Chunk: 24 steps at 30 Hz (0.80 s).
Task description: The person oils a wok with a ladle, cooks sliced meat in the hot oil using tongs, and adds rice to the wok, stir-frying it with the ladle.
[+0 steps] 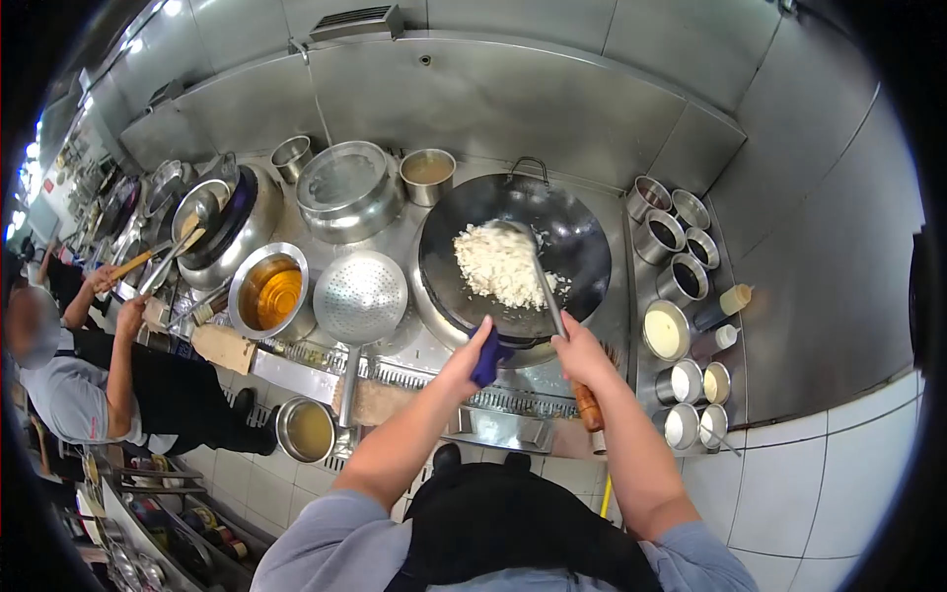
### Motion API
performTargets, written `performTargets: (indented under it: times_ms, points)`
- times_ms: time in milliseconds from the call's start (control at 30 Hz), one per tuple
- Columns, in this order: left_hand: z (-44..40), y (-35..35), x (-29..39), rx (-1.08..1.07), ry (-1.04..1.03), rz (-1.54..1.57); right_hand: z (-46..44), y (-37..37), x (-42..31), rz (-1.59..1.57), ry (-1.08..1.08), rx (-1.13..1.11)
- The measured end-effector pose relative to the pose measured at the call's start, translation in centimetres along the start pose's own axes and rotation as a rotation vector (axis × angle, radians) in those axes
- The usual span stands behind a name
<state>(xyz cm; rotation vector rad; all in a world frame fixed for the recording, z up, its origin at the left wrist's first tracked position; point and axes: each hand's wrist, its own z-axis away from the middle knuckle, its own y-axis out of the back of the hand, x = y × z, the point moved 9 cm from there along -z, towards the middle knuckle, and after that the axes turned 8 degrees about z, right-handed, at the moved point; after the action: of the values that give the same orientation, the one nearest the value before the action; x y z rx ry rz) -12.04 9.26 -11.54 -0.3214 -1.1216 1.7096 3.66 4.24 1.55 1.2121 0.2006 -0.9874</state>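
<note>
A large black wok (577, 222) sits on the stove, holding a heap of white cooked rice (498, 266). My right hand (584, 357) is closed round the handle of a long metal ladle (548, 288), whose wooden end (589, 407) sticks out below the fist. The ladle's head lies at the far side of the rice, partly buried in it. At the near rim of the wok, my left hand (468, 361) is closed on a folded purple cloth (489, 359). Whether the cloth grips the wok's edge or handle is hidden.
Left of the wok lies a perforated strainer (361, 296), beside a pot of amber oil (274, 294). Behind stand a lidded pot (347, 197) and a broth container (428, 173). Seasoning tins (668, 331) line the right. A co-worker (89, 365) handles utensils at the left.
</note>
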Motion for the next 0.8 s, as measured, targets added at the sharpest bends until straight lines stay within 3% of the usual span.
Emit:
performTargets:
  times_ms: [67,133,167,233,267,300,333,367,400,467,500,533,600,667,700,733,767,800]
  points:
    - [3.0,3.1,2.0,0.176,-0.321,-0.364,1.0,0.8,-1.1,0.092,0.083,-0.066]
    - [6.2,8.8,4.1,0.433,-0.570,-0.989,3.5,3.8,-2.8,0.413,0.458,0.283]
    - [8.6,9.1,4.7,0.502,-0.637,-1.061,4.0,4.1,-3.4,0.424,0.470,0.268]
    - [11.6,10.7,4.9,0.586,-0.688,-1.133,4.3,2.3,-0.6,-0.217,0.094,-0.126]
    - [11.5,12.1,4.5,0.674,-0.634,-1.411,2.5,1.4,0.8,-0.213,0.092,-0.137]
    - [11.3,12.5,4.2,0.753,-0.575,-1.690,-0.8,-1.4,3.2,-0.438,0.006,-0.327]
    - [11.5,12.1,4.1,0.756,-0.581,-1.684,-1.6,-2.9,2.4,-0.661,-0.080,-0.514]
    - [11.3,11.4,4.1,0.755,-0.576,-1.719,-3.2,-1.8,2.0,-0.422,-0.006,-0.391]
    - [11.4,10.9,4.0,0.756,-0.559,-1.759,-3.3,-1.9,1.9,-0.414,0.000,-0.397]
    - [11.7,11.8,3.7,0.791,-0.438,-1.665,-1.4,2.3,-1.0,0.308,0.315,0.146]
    - [11.9,11.3,3.8,0.814,-0.474,-1.785,1.9,3.3,-2.9,0.055,0.120,0.009]
    - [12.0,10.7,3.8,0.841,-0.514,-1.902,1.0,3.3,-2.1,0.063,0.133,0.005]
    - [12.3,11.1,3.1,0.866,-0.510,-1.855,-0.7,-1.3,1.9,-0.469,0.037,-0.448]
    - [15.4,7.5,3.3,0.863,-0.920,-1.771,-1.4,-3.3,1.8,-0.492,-0.009,-0.521]
    - [17.4,5.2,2.5,0.840,-1.100,-1.745,-2.2,-2.1,1.2,-0.222,0.064,-0.323]
    - [18.1,5.4,1.7,0.844,-1.104,-1.740,-2.9,-0.6,0.4,0.047,0.136,-0.127]
    - [18.8,5.6,0.1,0.649,-1.141,-1.697,-3.0,0.5,0.8,0.367,0.341,0.116]
    - [19.3,5.8,-1.9,0.457,-1.169,-1.643,-1.6,1.1,0.5,0.369,0.338,0.112]
